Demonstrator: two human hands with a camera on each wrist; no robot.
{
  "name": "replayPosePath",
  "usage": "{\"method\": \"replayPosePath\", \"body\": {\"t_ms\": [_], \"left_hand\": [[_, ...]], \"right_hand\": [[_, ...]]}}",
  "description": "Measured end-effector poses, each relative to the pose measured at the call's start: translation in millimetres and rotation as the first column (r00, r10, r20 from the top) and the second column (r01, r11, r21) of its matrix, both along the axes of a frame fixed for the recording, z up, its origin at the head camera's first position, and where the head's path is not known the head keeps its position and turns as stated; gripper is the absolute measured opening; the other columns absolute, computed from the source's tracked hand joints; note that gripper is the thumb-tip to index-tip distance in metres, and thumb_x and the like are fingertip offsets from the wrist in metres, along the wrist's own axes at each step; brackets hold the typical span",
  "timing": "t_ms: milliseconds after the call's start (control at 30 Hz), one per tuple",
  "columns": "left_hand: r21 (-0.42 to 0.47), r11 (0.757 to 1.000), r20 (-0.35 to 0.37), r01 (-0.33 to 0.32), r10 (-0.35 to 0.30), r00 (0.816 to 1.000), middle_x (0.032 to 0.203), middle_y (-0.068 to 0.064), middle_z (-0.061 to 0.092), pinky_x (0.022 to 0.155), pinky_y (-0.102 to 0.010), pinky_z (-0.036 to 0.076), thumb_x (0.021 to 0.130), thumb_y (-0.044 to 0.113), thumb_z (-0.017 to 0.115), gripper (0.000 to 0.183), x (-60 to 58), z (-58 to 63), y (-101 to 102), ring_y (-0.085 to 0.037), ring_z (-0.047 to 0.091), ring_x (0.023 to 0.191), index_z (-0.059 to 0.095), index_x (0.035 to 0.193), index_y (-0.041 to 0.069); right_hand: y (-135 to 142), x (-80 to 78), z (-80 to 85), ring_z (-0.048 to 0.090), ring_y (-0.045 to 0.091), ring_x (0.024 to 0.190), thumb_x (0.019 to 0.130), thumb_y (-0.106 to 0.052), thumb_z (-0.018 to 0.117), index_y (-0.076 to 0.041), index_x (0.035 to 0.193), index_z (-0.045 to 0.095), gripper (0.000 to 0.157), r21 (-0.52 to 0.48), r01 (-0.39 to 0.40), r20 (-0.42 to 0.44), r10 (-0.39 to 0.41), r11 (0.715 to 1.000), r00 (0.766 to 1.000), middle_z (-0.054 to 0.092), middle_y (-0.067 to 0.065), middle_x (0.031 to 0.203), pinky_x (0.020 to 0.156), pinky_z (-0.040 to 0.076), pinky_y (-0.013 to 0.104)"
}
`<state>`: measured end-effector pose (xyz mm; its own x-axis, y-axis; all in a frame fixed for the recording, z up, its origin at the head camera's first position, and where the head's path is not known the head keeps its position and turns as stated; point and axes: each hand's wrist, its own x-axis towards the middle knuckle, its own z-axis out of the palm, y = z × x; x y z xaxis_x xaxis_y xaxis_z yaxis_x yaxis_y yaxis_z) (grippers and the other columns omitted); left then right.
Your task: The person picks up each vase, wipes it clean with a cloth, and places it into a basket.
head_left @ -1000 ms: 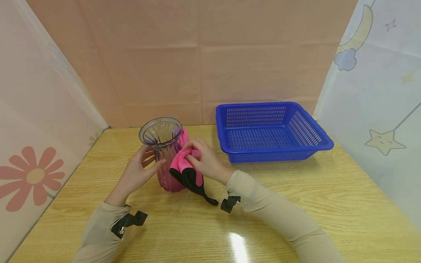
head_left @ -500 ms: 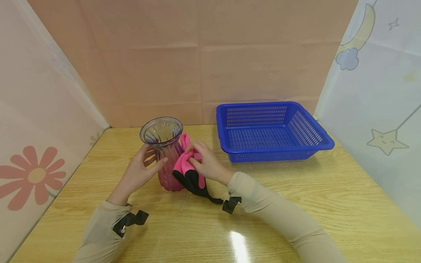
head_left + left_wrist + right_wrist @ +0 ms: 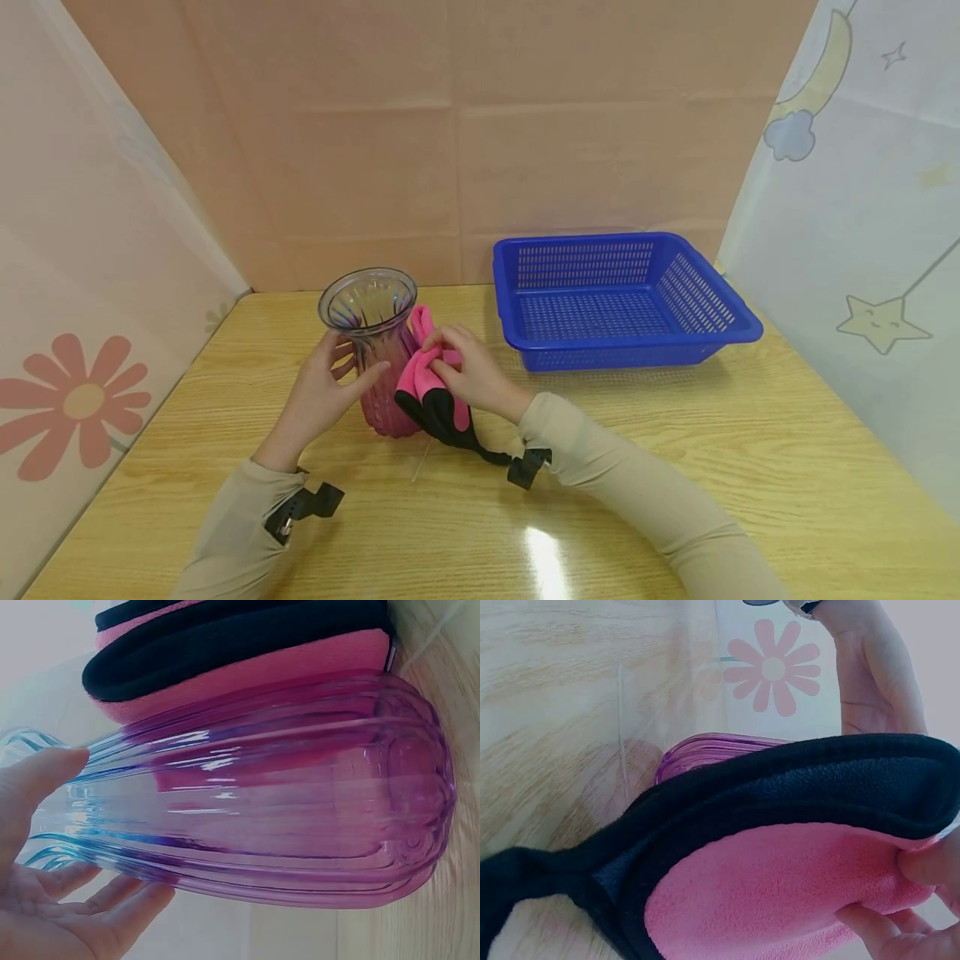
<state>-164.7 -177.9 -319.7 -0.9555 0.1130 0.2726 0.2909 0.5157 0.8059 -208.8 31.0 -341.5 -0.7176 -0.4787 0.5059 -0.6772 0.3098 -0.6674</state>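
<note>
A ribbed glass vase (image 3: 386, 392), clear at its flared rim and pink-purple lower down, stands upright on the table. My left hand (image 3: 315, 396) holds it around the neck, thumb on the near side and fingers on the far left. My right hand (image 3: 472, 371) pinches a soft pink fleece piece (image 3: 429, 379) with black edging and a thin black strap, right beside the vase. In the right wrist view, thumb and fingers grip the pink cloth (image 3: 765, 892) by its end. The left wrist view shows the folded piece (image 3: 247, 656) lying against the vase's side.
A blue plastic basket (image 3: 600, 343) with slotted walls stands at the back right of the wooden table (image 3: 420, 533). A thin pale strip (image 3: 422, 461) lies in front of the vase. Printed cloth walls close in the back and both sides.
The right hand has shifted the fleece piece slightly right, and its strap now reaches farther right. The vase stands in the same place, with the left hand still at its neck.
</note>
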Motion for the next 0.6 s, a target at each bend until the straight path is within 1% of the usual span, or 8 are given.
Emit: {"method": "replayPosePath", "body": {"t_ms": [133,233,333,533,600], "left_hand": [[0.003,1.0,-0.003,0.001,-0.001,1.0,0.133,-0.019,0.043,0.097,-0.05,0.043,0.082,0.022,0.068,0.068,0.0,0.6,0.4,-0.041,0.045,0.12,0.03,0.138,0.011],[0.002,1.0,-0.003,-0.002,0.002,1.0,0.132,-0.019,0.043,0.097,-0.049,0.043,0.082,0.022,0.068,0.069,-0.1,0.7,0.6,-0.041,0.046,0.12,0.03,0.138,0.012],[-0.003,1.0,-0.007,-0.002,0.002,1.0,0.132,-0.02,0.043,0.096,-0.05,0.043,0.082,0.021,0.067,0.069,0.4,0.6,0.4,-0.041,0.046,0.12,0.03,0.138,0.011],[-0.008,1.0,-0.013,-0.006,0.005,1.0,0.131,-0.021,0.043,0.096,-0.05,0.044,0.082,0.016,0.067,0.065,0.6,-0.2,-0.2,-0.042,0.046,0.119,0.032,0.136,0.007],[-0.01,1.0,-0.02,-0.009,0.009,1.0,0.13,-0.021,0.044,0.096,-0.05,0.044,0.081,0.013,0.067,0.064,0.6,-0.3,-0.2,-0.042,0.046,0.118,0.033,0.135,0.006]], "right_hand": [[-0.9,1.5,3.6,0.056,0.023,0.097,0.082,0.005,0.058,-0.001,0.093,0.057,0.013,-0.011,0.009,0.004,-0.009,1.0,1.0,0.059,0.013,0.095,0.084,0.054,0.036],[-1.3,1.8,6.9,0.056,0.022,0.098,0.082,0.003,0.059,-0.002,0.094,0.057,0.013,-0.012,0.012,0.008,-0.012,1.0,1.0,0.059,0.012,0.096,0.085,0.054,0.032],[-1.8,2.0,11.1,0.056,0.021,0.097,0.083,0.002,0.059,-0.002,0.095,0.058,0.013,-0.019,0.007,0.01,-0.007,1.0,1.0,0.059,0.011,0.096,0.085,0.054,0.029],[-4.0,1.7,19.4,0.055,0.021,0.097,0.084,0.001,0.059,-0.003,0.095,0.058,0.012,-0.041,0.001,-0.009,-0.001,0.999,1.0,0.06,0.011,0.097,0.084,0.055,0.033],[-5.1,1.8,22.6,0.055,0.021,0.097,0.084,0.001,0.059,-0.003,0.095,0.059,0.012,-0.051,0.006,-0.021,-0.008,0.999,1.0,0.06,0.011,0.097,0.083,0.055,0.031]]}}
